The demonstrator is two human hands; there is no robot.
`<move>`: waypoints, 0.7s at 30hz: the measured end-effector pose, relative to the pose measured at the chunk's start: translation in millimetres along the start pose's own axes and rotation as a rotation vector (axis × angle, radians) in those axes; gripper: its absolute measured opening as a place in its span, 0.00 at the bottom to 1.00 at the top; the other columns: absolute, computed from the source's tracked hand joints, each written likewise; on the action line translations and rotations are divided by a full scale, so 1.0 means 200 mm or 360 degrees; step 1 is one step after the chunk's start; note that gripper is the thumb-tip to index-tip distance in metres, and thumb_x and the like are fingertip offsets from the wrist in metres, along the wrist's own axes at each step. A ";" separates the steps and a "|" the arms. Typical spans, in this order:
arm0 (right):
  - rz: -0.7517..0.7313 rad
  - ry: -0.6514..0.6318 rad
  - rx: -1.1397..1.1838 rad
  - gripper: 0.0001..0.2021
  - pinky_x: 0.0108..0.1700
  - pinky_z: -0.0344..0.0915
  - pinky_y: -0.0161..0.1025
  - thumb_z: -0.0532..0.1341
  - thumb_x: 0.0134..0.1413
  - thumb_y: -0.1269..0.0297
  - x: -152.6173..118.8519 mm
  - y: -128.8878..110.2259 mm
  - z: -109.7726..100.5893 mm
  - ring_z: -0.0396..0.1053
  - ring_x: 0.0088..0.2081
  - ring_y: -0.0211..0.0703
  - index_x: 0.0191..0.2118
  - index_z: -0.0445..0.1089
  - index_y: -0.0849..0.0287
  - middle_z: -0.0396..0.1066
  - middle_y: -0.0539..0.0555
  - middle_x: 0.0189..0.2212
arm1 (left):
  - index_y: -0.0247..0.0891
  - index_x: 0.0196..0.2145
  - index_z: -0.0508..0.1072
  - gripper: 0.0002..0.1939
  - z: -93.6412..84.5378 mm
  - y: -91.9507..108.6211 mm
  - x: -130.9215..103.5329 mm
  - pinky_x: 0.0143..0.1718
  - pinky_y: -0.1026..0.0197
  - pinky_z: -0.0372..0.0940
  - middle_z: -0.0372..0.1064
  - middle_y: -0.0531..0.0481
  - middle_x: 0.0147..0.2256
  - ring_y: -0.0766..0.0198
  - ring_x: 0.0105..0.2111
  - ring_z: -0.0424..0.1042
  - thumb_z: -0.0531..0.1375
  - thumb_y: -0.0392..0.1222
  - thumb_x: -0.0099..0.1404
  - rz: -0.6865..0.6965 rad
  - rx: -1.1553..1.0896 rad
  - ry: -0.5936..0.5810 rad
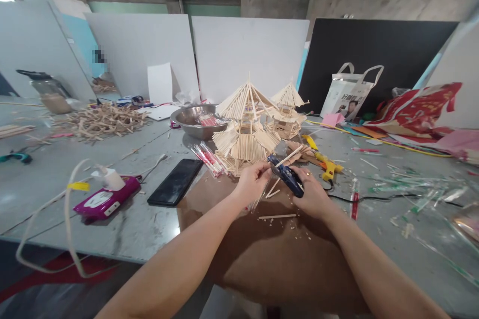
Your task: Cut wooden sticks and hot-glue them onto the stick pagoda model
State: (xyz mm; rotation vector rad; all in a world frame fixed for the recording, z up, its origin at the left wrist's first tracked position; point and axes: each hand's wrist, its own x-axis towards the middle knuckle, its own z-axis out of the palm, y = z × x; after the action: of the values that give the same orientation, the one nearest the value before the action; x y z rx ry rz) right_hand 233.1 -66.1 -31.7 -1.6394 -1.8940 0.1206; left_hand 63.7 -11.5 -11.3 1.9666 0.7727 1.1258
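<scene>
My right hand (312,192) is wrapped round dark blue clippers (287,177), their tip pointing up and left. Close to that tip, my left hand (252,184) is closed in a pinch on a thin wooden stick (292,155), which slants up to the right past the clippers. The exact grip is partly hidden by the fingers. Just beyond my hands stands a pagoda model (247,144) of pale sticks with a tiered roof. Behind it on the right is a smaller stick pavilion (288,97). Below my hands, a loose stick (277,217) and small offcuts lie on brown cardboard (239,254).
A yellow glue gun (329,165) with a black cord lies right of the models. Left are a metal bowl (187,124), packaged sticks (209,158), a black phone (175,182), a purple power strip (108,199) and a stick pile (105,122). Plastic wrappers (415,184) litter the right.
</scene>
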 end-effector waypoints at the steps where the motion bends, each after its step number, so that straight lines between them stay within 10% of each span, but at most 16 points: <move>1: 0.0007 -0.0023 -0.0003 0.30 0.46 0.55 0.40 0.54 0.33 0.69 0.00 0.00 0.00 0.60 0.43 0.45 0.50 0.53 0.59 0.58 0.57 0.42 | 0.33 0.28 0.69 0.11 0.00 0.00 0.00 0.27 0.66 0.54 0.61 0.52 0.23 0.69 0.24 0.58 0.51 0.42 0.56 0.0010 -0.0012 -0.0010; 21: -0.0029 -0.0064 -0.0300 0.30 0.43 0.57 0.39 0.56 0.36 0.66 -0.01 0.01 0.00 0.62 0.42 0.47 0.51 0.54 0.59 0.62 0.57 0.42 | 0.33 0.22 0.67 0.10 0.00 -0.02 0.00 0.27 0.66 0.54 0.60 0.52 0.21 0.68 0.25 0.58 0.51 0.39 0.56 0.0023 0.0029 -0.0043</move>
State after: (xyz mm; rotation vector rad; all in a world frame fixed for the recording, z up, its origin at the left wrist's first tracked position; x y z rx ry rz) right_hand 235.1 -66.6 -34.4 -1.7543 -2.0016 -0.0336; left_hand 64.1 -9.6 -13.7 2.0014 0.7587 1.1020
